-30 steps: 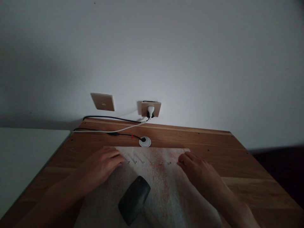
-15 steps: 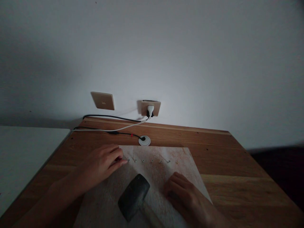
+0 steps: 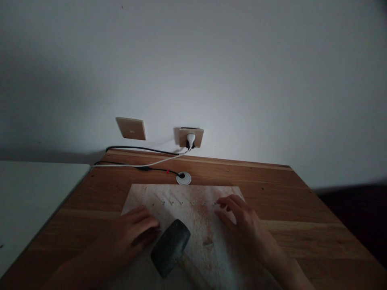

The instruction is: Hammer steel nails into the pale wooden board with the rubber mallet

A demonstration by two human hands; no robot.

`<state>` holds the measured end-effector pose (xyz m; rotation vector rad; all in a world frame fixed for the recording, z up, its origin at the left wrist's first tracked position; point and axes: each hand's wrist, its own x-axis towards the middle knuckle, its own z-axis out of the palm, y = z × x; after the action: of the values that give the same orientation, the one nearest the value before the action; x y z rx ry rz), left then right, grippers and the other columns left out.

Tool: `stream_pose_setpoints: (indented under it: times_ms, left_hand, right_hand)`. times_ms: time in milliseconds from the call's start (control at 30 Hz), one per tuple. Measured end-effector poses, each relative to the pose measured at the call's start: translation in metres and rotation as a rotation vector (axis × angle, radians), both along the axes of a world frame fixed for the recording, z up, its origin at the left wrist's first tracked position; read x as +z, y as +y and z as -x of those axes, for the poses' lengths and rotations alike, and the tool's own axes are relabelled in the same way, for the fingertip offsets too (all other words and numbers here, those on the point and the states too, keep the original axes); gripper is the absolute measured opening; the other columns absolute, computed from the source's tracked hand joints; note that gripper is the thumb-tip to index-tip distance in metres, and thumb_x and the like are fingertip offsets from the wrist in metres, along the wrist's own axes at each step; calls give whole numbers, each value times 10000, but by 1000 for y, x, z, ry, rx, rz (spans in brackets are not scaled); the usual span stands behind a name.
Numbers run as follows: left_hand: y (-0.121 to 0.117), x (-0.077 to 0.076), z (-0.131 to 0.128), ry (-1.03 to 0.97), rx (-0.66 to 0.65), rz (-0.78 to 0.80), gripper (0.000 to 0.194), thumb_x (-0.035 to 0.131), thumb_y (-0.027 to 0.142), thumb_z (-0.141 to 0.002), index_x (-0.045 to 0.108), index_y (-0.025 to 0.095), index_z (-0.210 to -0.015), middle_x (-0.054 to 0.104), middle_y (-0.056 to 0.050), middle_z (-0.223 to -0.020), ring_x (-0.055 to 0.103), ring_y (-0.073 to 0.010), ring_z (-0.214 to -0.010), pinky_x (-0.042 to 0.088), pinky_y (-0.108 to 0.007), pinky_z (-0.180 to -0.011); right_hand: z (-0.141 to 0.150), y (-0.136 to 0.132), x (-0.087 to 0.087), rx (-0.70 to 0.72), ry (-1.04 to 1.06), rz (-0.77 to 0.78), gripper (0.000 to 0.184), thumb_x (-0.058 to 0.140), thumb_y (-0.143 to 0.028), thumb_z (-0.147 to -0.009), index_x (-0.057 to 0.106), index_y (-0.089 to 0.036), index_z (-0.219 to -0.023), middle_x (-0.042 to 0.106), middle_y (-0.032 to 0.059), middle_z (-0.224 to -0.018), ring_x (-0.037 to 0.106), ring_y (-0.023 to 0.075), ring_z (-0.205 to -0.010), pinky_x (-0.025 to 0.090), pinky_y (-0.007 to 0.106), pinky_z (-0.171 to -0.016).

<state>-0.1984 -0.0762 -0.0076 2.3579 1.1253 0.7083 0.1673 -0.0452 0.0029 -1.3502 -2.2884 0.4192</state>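
Note:
A pale, stained board (image 3: 196, 233) lies on the wooden desk, with a row of small upright pins (image 3: 193, 203) near its far edge; they look like nails or screws. My right hand (image 3: 242, 219) is at the row's right end, its thumb and forefinger apart close to the last pin (image 3: 215, 203). My left hand (image 3: 136, 229) rests over the board's left side, fingers loosely curled, thumb apart, with nothing visible in it. Between my hands lies a mallet (image 3: 171, 247) with a black head and a wooden handle, touched by neither hand as far as I can see.
Behind the board, a round cable grommet (image 3: 184, 178) sits in the wooden desk (image 3: 290, 237). Black and white cables (image 3: 136, 165) run along the back to a wall socket (image 3: 191, 137). Another wall plate (image 3: 131, 128) is to its left. A white surface (image 3: 39, 201) adjoins the desk's left side.
My left hand has drawn back from the pins at the left end towards me. My right hand has moved forward to the right end and opened from a curl. The mallet stays put.

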Motion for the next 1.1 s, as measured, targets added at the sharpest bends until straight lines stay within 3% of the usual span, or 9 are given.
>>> stream_pose_setpoints:
  times_ms: [167, 300, 500, 767, 1100]
  left_hand:
    - [7, -5, -3, -36, 131, -53, 220, 633, 182, -1000, 691, 289, -1183, 741, -2, -1051, 731, -182, -929, 585, -275, -814]
    - [22, -8, -10, -55, 227, -108, 234, 602, 208, -1027, 690, 274, -1235, 753, -29, -1154, 739, -212, -1042, 598, -334, -917]
    - [42, -12, -18, -18, 76, -204, 313, 501, 86, -1033, 737, 250, -1155, 770, -36, -1059, 729, -209, -983, 589, -329, -849]
    - [47, -6, -17, -1, 14, -236, 300, 508, 71, -1030, 750, 232, -1105, 766, -37, -1004, 716, -208, -927, 570, -320, -803]
    - [47, -10, -19, -28, 130, -185, 194, 579, 158, -1032, 750, 236, -982, 756, -22, -913, 714, -193, -861, 547, -312, -772]
  right_hand:
    - [9, 14, -3, 8, -72, -70, 146, 670, -91, -1008, 662, -202, -912, 682, 59, -893, 692, 252, -788, 603, 405, -726]
    - [15, 17, 0, 22, -109, -117, 187, 688, -51, -979, 654, -194, -864, 688, 60, -854, 683, 255, -756, 575, 389, -684]
    - [15, 17, 1, 42, -123, -147, 232, 695, -5, -958, 646, -195, -834, 691, 48, -830, 685, 246, -764, 558, 365, -690]
    - [13, 15, -4, 75, -121, -105, 210, 584, -25, -1022, 662, -181, -906, 689, 82, -903, 664, 283, -835, 575, 447, -761]
    - [10, 2, 16, 126, -11, 12, 217, 500, -52, -1087, 611, -231, -1138, 673, 74, -1094, 652, 256, -1016, 577, 430, -880]
